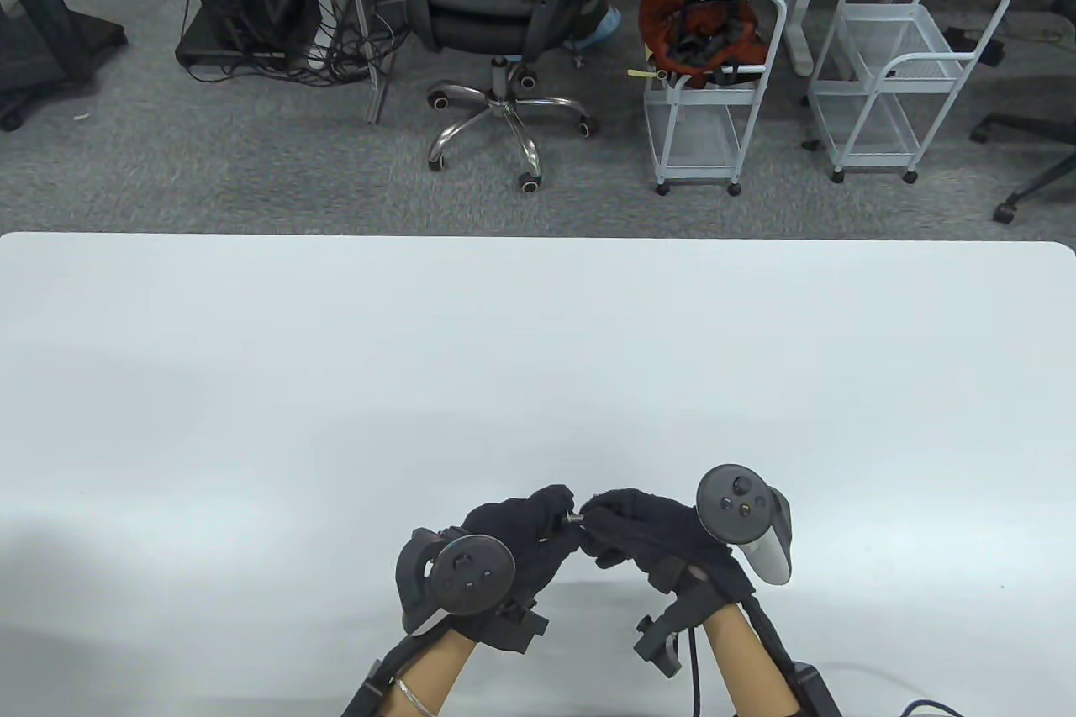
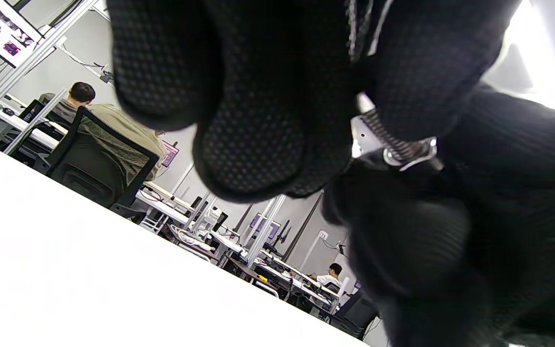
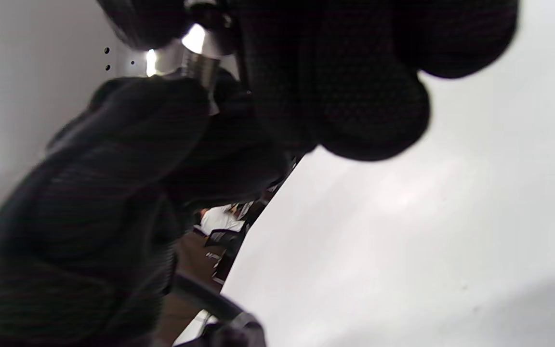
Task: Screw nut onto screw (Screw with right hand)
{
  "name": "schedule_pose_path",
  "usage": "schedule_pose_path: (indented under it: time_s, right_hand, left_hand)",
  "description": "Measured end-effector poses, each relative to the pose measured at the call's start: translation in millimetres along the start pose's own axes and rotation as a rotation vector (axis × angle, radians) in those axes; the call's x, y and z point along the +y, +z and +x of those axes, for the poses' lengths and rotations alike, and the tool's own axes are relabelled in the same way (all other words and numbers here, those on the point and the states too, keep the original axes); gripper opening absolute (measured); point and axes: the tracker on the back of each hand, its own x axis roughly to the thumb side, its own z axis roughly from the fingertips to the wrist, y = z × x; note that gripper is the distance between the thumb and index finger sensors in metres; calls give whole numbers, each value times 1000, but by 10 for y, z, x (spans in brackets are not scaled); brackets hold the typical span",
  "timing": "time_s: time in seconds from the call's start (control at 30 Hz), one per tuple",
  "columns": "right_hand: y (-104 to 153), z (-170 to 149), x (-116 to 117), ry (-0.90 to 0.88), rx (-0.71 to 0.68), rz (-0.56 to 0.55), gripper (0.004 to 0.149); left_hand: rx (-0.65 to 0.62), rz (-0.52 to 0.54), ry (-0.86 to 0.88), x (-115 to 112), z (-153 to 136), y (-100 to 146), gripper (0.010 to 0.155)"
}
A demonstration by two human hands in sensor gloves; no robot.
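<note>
My two gloved hands meet fingertip to fingertip low over the table's near edge. My left hand (image 1: 551, 511) pinches a small metal screw (image 1: 575, 517), whose threaded shaft (image 2: 388, 135) points toward my right hand. My right hand (image 1: 598, 517) pinches the shiny nut (image 2: 415, 155), which sits on the thread. In the right wrist view the metal parts (image 3: 200, 60) show between my right fingers (image 3: 345, 96) and the left hand (image 3: 128, 144). The screw head is hidden in the left fingers (image 2: 253, 144).
The white table (image 1: 538, 347) stretches wide ahead of the hands, with its far edge at mid-view. Beyond it on the carpet stand an office chair (image 1: 496, 11) and two white wire carts (image 1: 714, 95).
</note>
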Motion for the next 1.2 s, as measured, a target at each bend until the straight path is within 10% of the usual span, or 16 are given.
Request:
schedule_pose_path:
  time_s: [1.2]
  right_hand:
    - [-12, 112, -39, 21, -76, 153, 58]
  left_hand:
    - [24, 12, 55, 14, -32, -19, 48]
